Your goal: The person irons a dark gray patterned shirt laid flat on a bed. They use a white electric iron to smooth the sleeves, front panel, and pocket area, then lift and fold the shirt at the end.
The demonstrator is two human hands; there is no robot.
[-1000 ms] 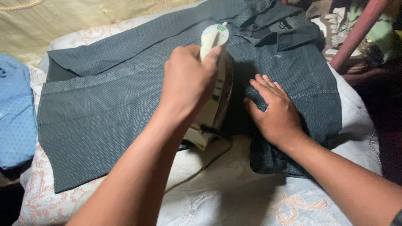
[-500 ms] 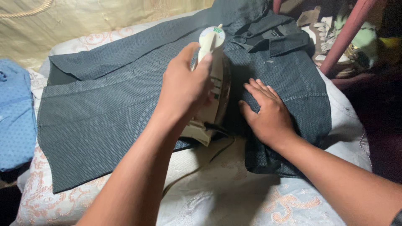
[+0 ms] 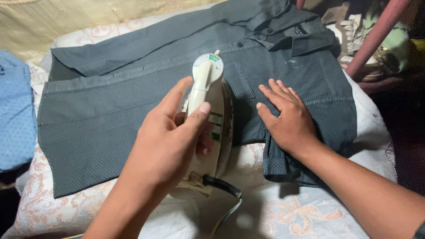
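One dark shirt (image 3: 110, 119) at centre; left hand (image 3: 170, 144) clamped on 1 cream iron (image 3: 211, 115); right hand (image 3: 287, 119) flat, fingers spread, on shirt. One blue cloth (image 3: 15, 115) at left edge.

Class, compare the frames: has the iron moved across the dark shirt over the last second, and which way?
Cannot tell for sure. The camera shifted, and against the shirt's collar the iron shows no clear travel; the left hand grips it.
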